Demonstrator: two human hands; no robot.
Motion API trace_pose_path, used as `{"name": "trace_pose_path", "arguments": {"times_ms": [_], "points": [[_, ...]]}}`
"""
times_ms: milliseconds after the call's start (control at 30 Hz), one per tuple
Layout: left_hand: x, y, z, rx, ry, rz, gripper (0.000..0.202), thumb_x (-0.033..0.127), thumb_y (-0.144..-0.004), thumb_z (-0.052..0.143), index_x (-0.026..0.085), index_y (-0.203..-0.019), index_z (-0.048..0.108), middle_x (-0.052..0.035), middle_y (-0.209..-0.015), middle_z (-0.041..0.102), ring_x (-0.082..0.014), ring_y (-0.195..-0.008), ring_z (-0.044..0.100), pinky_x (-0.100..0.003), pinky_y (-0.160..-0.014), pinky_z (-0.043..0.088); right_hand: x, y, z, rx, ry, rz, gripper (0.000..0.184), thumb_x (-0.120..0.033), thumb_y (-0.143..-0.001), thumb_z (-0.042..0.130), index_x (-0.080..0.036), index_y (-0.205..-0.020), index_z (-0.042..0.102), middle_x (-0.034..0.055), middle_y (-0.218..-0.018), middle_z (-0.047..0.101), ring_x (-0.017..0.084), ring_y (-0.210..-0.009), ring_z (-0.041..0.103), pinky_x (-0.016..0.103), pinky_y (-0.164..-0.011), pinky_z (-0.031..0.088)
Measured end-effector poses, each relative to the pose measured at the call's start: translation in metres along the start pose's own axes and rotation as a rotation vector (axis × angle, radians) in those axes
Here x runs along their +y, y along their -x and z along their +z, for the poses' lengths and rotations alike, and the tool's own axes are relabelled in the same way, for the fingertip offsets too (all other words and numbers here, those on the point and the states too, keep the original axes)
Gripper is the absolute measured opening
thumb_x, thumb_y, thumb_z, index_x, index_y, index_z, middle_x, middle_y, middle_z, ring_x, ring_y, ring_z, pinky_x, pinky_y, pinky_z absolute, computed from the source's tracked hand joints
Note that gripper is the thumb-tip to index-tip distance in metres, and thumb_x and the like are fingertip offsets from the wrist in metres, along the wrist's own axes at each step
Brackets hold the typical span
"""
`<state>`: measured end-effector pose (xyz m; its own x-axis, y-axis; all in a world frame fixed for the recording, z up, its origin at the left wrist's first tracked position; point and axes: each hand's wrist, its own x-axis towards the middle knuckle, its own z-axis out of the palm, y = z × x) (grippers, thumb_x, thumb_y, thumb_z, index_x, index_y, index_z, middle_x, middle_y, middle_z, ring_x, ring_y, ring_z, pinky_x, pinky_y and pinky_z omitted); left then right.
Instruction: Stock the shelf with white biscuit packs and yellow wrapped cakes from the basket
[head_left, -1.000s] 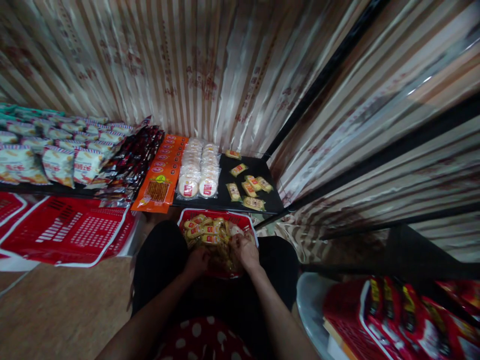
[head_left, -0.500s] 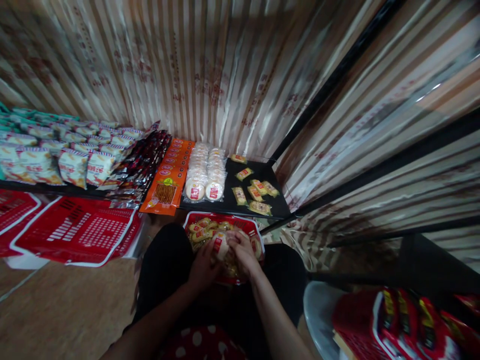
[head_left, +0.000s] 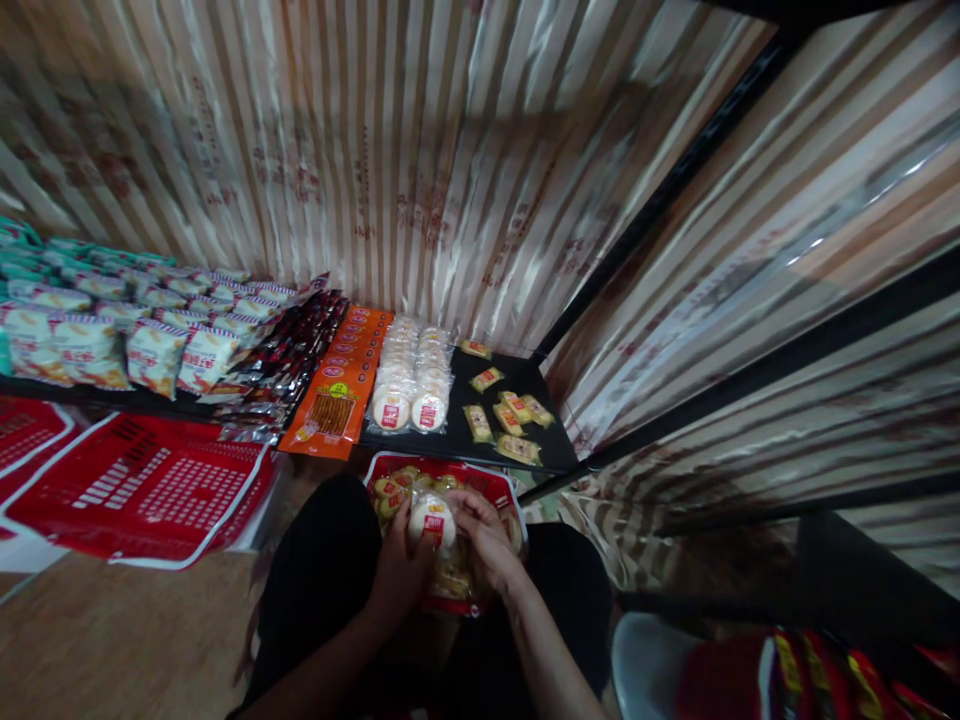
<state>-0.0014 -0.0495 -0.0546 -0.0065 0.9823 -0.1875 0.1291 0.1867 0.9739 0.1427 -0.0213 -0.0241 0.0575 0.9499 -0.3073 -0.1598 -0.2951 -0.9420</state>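
Note:
A round white rice cracker (head_left: 433, 522) in a clear wrapper with a red label is held up over the red basket (head_left: 496, 488) between my knees. My left hand (head_left: 401, 568) grips its left side, fingers and thumb closed on the wrapper. At its right edge, my right hand (head_left: 486, 540) pinches with bent fingers. Below both hands, the basket holds several small yellow-wrapped snacks (head_left: 391, 492); my hands hide part of them. On the black shelf (head_left: 553, 447) just ahead, two rows of similar wrapped rice crackers (head_left: 411, 385) stand beside a loose group of small yellow-wrapped snacks (head_left: 516, 408).
An orange snack packet (head_left: 335, 385), dark shiny packets (head_left: 289, 365) and white snack bags (head_left: 154, 355) line the shelf to the left. Red baskets (head_left: 161, 490) sit below. Black rack bars (head_left: 660, 400) slant at right, near a pale tub (head_left: 645, 665). A striped curtain (head_left: 390, 150) hangs behind.
The view has tilted up, so the shelf and basket sit lower in the picture. The cracker is turned with its label facing me more squarely; both hands stay on it.

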Motion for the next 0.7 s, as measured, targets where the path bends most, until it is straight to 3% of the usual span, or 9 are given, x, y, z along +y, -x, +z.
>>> {"name": "trace_pose_path", "arguments": {"times_ms": [67, 167, 300, 467, 700], "points": [[0.008, -0.005, -0.002, -0.033, -0.008, -0.067, 0.046, 0.035, -0.073, 0.050, 0.011, -0.112, 0.050, -0.0111, -0.100, 0.064, -0.0235, -0.092, 0.060, -0.036, -0.082, 0.047, -0.003, -0.001, 0.005, -0.027, -0.053, -0.002, 0.030, -0.037, -0.065, 0.069, -0.024, -0.091, 0.065, -0.0004, -0.077, 0.065, 0.013, -0.064, 0.058, 0.025, -0.059, 0.045], [0.017, -0.016, -0.006, -0.027, 0.026, -0.007, 0.041, 0.037, -0.074, 0.048, 0.013, -0.108, 0.051, -0.0078, -0.092, 0.066, -0.0208, -0.083, 0.061, -0.032, -0.076, 0.047, -0.007, -0.003, 0.012, 0.026, -0.077, -0.016, 0.042, -0.040, -0.063, 0.071, -0.026, -0.101, 0.061, -0.0013, -0.081, 0.065, 0.014, -0.070, 0.060, 0.027, -0.066, 0.047], [0.025, -0.034, -0.009, 0.014, 0.009, 0.082, 0.040, 0.035, -0.075, 0.045, 0.013, -0.108, 0.050, -0.0084, -0.098, 0.064, -0.0206, -0.088, 0.060, -0.033, -0.081, 0.047, -0.010, -0.012, 0.018, 0.110, 0.066, -0.056, 0.044, -0.045, -0.053, 0.075, -0.022, -0.089, 0.064, 0.0009, -0.076, 0.066, 0.017, -0.073, 0.061, 0.031, -0.071, 0.049], [0.035, -0.063, -0.007, 0.078, -0.162, 0.116, 0.038, 0.025, -0.076, 0.045, 0.015, -0.112, 0.050, -0.0086, -0.102, 0.062, -0.0207, -0.093, 0.059, -0.036, -0.085, 0.046, -0.021, -0.040, 0.024, 0.096, 0.067, -0.117, 0.039, -0.046, -0.056, 0.072, -0.021, -0.083, 0.063, 0.0019, -0.075, 0.066, 0.017, -0.070, 0.060, 0.031, -0.071, 0.048], [0.046, -0.095, -0.004, 0.243, -0.421, 0.400, 0.047, 0.017, -0.079, 0.044, 0.016, -0.126, 0.042, -0.0123, -0.126, 0.047, -0.0228, -0.118, 0.045, -0.041, -0.099, 0.039, -0.040, -0.087, 0.025, 0.134, 0.007, -0.174, 0.036, -0.044, -0.054, 0.072, -0.020, -0.078, 0.061, -0.0010, -0.071, 0.062, 0.013, -0.063, 0.055, 0.026, -0.063, 0.045]]}}
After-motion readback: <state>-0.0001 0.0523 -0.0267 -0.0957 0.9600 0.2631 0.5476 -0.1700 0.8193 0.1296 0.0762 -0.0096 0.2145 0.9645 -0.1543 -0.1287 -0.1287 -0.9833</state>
